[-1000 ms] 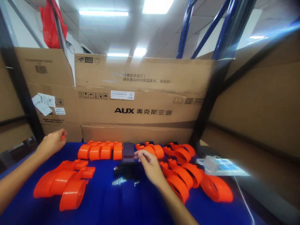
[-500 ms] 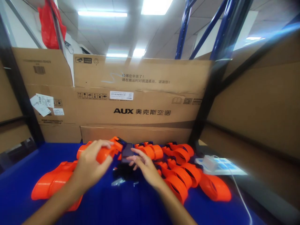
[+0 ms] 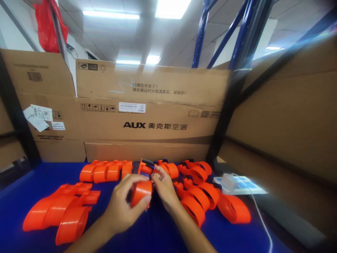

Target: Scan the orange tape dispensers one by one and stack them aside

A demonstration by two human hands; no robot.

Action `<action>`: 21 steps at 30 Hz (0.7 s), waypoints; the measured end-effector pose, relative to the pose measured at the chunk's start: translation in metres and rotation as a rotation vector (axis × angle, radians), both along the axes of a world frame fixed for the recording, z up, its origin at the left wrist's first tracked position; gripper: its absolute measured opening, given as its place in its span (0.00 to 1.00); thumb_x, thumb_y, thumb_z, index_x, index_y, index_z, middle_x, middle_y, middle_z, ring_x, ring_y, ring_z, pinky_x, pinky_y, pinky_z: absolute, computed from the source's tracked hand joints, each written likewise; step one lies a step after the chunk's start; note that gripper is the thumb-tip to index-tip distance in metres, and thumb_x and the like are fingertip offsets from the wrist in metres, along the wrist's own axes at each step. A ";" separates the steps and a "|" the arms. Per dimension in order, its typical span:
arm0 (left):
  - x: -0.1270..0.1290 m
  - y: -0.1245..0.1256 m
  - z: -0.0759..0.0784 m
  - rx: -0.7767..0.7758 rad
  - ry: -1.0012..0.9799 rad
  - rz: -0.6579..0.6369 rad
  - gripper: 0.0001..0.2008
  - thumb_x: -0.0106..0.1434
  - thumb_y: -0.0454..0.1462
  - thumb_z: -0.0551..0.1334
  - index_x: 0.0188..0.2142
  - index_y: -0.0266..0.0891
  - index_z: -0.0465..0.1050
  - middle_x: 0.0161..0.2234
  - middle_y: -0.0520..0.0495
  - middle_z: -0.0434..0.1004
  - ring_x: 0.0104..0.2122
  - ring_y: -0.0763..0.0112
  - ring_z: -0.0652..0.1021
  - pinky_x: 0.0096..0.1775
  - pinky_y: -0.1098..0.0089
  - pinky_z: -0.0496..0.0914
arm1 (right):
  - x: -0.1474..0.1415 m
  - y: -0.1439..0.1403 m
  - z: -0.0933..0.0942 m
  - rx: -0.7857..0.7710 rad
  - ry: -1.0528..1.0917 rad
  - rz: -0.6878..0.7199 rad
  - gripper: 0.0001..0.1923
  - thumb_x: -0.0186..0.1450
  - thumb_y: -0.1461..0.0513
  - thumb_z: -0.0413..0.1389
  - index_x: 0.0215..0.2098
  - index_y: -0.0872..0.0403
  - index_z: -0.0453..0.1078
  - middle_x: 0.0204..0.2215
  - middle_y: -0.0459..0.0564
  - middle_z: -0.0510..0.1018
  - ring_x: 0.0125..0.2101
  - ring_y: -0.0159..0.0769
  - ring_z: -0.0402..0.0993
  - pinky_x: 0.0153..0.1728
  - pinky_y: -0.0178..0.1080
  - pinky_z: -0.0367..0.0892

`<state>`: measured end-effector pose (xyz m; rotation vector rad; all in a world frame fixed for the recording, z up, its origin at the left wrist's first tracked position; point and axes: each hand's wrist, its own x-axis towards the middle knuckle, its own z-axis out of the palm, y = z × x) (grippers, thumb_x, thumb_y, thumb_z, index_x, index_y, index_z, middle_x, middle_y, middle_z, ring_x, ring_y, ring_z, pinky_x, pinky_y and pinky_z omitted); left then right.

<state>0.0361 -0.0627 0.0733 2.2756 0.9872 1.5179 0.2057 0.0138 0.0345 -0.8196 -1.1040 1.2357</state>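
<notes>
In the middle of the head view, my left hand point(image 3: 124, 205) is closed around an orange plastic ring-shaped part point(image 3: 141, 192). The part's narrow end points away from me and carries a black piece point(image 3: 147, 163). My right hand point(image 3: 164, 188) is at the right side of this part, thumb and fingers pinched together by its narrow end. Whatever lies between those fingertips is too small or hidden to make out. Behind the held part, a dark flat object point(image 3: 135, 168) is mostly covered.
Similar orange parts lie on the blue tabletop point(image 3: 110, 242): a left group point(image 3: 52, 211), a back row point(image 3: 100, 173) and a right group point(image 3: 197, 196). A white power strip point(image 3: 237, 184) with a cable sits at right. Behind stands a cardboard panel point(image 3: 105, 126).
My left hand has brought the orange part right and nearer to me. My right hand has gone from spread fingers to a pinch beside it. The view has shifted slightly.
</notes>
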 end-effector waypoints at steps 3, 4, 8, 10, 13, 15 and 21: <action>0.003 0.023 -0.008 -0.031 -0.093 0.067 0.16 0.62 0.38 0.64 0.50 0.44 0.70 0.41 0.46 0.77 0.37 0.64 0.76 0.40 0.63 0.71 | -0.001 0.004 -0.005 0.047 -0.040 -0.041 0.12 0.56 0.59 0.60 0.39 0.52 0.68 0.17 0.37 0.68 0.14 0.26 0.61 0.16 0.29 0.58; 0.006 0.031 -0.012 -0.036 -0.124 0.097 0.16 0.62 0.38 0.64 0.50 0.44 0.71 0.40 0.46 0.76 0.37 0.64 0.75 0.41 0.63 0.70 | -0.001 0.005 -0.008 0.050 -0.056 -0.050 0.11 0.57 0.59 0.59 0.37 0.53 0.68 0.17 0.37 0.67 0.14 0.26 0.59 0.15 0.29 0.57; 0.021 0.055 -0.034 -0.062 -0.206 0.093 0.13 0.64 0.36 0.61 0.48 0.43 0.71 0.43 0.45 0.75 0.40 0.64 0.76 0.43 0.63 0.70 | -0.008 0.006 -0.019 0.047 -0.090 -0.076 0.09 0.58 0.57 0.60 0.33 0.53 0.69 0.19 0.39 0.70 0.15 0.25 0.57 0.15 0.29 0.55; 0.028 0.060 -0.042 -0.067 -0.227 0.095 0.11 0.65 0.36 0.59 0.46 0.42 0.72 0.40 0.46 0.75 0.38 0.65 0.76 0.41 0.64 0.71 | -0.014 0.005 -0.022 0.058 -0.095 -0.056 0.09 0.58 0.56 0.60 0.32 0.53 0.69 0.20 0.40 0.71 0.16 0.26 0.59 0.17 0.30 0.57; 0.033 0.064 -0.048 -0.048 -0.235 0.070 0.08 0.64 0.36 0.59 0.43 0.42 0.73 0.40 0.46 0.75 0.39 0.63 0.76 0.41 0.64 0.71 | -0.025 0.004 -0.024 0.146 -0.096 -0.005 0.09 0.60 0.56 0.60 0.31 0.53 0.70 0.23 0.43 0.74 0.21 0.31 0.67 0.26 0.33 0.66; 0.032 0.067 -0.049 -0.035 -0.257 0.078 0.08 0.65 0.37 0.59 0.43 0.42 0.73 0.42 0.45 0.76 0.42 0.62 0.77 0.43 0.63 0.71 | -0.031 0.005 -0.025 0.200 -0.109 -0.011 0.10 0.61 0.55 0.59 0.30 0.53 0.70 0.26 0.45 0.76 0.27 0.34 0.71 0.33 0.37 0.69; 0.022 0.083 -0.058 -0.083 -0.360 0.165 0.11 0.67 0.41 0.58 0.46 0.42 0.72 0.44 0.44 0.76 0.45 0.60 0.76 0.47 0.60 0.70 | -0.029 0.007 -0.031 0.255 -0.302 0.019 0.06 0.56 0.64 0.58 0.33 0.53 0.71 0.29 0.45 0.76 0.29 0.35 0.71 0.31 0.35 0.67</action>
